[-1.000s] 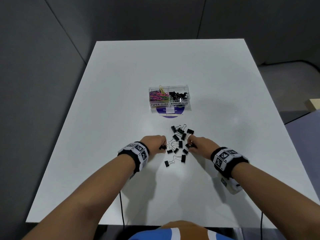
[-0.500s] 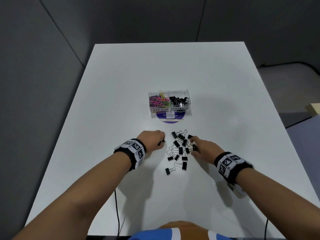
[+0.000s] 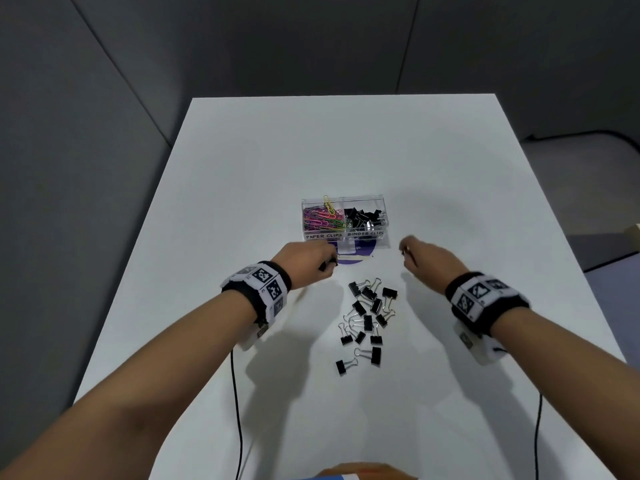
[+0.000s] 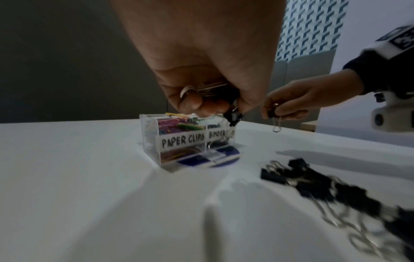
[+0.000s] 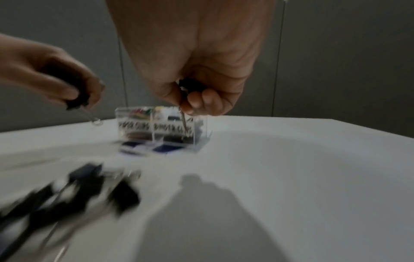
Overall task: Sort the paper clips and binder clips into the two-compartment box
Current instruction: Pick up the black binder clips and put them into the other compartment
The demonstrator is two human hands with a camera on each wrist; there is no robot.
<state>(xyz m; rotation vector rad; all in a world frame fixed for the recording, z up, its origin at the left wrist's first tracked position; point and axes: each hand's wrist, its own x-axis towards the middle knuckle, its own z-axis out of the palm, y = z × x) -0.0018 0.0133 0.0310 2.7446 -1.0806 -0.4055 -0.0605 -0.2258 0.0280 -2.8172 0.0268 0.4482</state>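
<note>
Now both hands are holding black binder clips above the table. Left hand is curling fingers round a binder clip, wire handles tucked in palm, just in front of the clear two-compartment box. Right hand is pinching another clip, handle dangling, near box's right side. Loose binder clips are lying on the white table, closer to person. Paper clips are sitting in left compartment. Grey walls behind.
</note>
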